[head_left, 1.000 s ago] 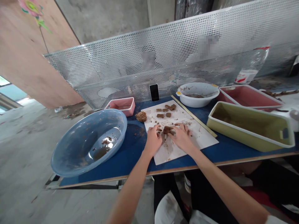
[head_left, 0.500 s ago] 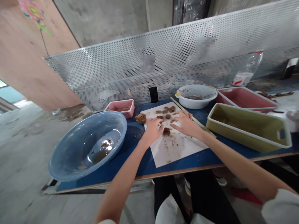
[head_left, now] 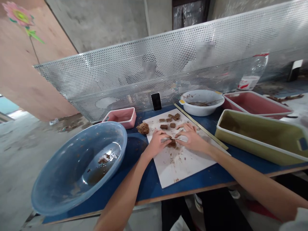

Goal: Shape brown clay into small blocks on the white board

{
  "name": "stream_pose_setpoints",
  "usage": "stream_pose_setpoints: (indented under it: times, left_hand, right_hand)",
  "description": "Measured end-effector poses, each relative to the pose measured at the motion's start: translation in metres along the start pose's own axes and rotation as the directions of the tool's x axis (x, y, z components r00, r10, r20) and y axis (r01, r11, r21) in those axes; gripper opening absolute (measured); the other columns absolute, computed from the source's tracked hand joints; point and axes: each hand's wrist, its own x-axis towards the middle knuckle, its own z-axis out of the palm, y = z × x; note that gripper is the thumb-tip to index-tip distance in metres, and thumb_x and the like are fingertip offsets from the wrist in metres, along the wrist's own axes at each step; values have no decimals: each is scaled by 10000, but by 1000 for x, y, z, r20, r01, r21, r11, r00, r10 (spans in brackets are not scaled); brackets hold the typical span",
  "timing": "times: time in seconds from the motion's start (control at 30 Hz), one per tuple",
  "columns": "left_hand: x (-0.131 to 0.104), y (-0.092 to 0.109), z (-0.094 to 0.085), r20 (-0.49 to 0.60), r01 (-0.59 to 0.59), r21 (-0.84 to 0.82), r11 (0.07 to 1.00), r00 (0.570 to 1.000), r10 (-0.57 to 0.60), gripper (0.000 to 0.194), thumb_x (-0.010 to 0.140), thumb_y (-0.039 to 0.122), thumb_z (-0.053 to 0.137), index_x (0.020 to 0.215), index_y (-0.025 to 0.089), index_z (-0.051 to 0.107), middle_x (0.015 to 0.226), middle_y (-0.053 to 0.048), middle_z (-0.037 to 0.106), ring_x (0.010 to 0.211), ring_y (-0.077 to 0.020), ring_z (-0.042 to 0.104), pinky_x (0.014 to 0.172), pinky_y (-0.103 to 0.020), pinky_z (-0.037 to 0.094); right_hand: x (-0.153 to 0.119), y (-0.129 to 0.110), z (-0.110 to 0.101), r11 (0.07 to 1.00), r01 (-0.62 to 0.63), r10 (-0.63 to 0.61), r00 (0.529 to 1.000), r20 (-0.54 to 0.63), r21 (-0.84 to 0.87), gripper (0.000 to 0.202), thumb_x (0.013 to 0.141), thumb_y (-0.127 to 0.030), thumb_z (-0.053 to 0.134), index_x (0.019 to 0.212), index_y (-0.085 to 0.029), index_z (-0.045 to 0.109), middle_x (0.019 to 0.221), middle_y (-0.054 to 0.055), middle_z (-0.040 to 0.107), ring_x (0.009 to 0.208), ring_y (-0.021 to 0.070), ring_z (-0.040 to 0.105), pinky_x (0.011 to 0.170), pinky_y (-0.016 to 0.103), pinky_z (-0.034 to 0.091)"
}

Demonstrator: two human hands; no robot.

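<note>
- Nearest on the left, a big blue basin [head_left: 79, 166] overhangs the near edge of the blue table [head_left: 154, 189]; it holds a shallow pool of murky water with a few brown scraps.
- A white board [head_left: 183, 163] lies in the middle of the table, smeared and scattered with brown crumbs at its near end.
- The left hand [head_left: 157, 143] and right hand [head_left: 192, 138] rest on the board, fingertips drawn in from either side around a small brown clay lump [head_left: 172, 144]. Both are partly curled and pinch it rather than fully close; how firm the grip is cannot be told.
- By the look of it, this lump is mid-shaping, not yet as tidy as the others.
- Farther up the board sit several finished brown blocks [head_left: 168, 121], small and squared, near one another.
- Just off the board's far left corner lies a rough ball of clay [head_left: 143, 128], likely stock still to be worked.
- Right of the board lie a wooden stick [head_left: 202, 127] and a green tray [head_left: 260, 136].
- Farthest back: a pink tub [head_left: 120, 117], a phone [head_left: 156, 101] propped up, a white bowl [head_left: 201, 102] and a red tray [head_left: 255, 103] before the perforated screen [head_left: 168, 64].
</note>
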Motion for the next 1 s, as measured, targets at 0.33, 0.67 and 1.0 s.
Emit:
stream_pose_setpoints:
  times: [0.33,0.67,1.0]
  left_hand:
    - [3,4,2,10,10,-26,1000,1000,-9,72,999,298,837,1038,245,865,1111,-76,775,1138,-287,643,1105,-454,503]
    - [2,2,5,21,-22,28,999,1000,21,73,1017,298,812,1031,241,854,1102,-85,753,1160,-297,637,1122,-468,494]
    - [2,0,4,51,-61,51,997,997,59,121,1059,302,745,1056,223,836,1132,-97,729,1180,-294,622,1155,-480,486]
  right_hand:
    - [-1,-5,8,1000,23,-23,1000,0,-1,162,1035,-425,740,1001,-333,869,1492,73,658,1426,362,531,1164,597,441]
    - [0,-13,7,999,-1,2,1000,10,-34,173,1020,-390,720,949,-312,856,1457,76,689,1418,364,553,1142,570,461]
    - [1,-14,8,1000,10,-10,1000,-6,-25,158,1006,-377,715,920,-300,823,1419,67,712,1402,364,555,1121,595,450]
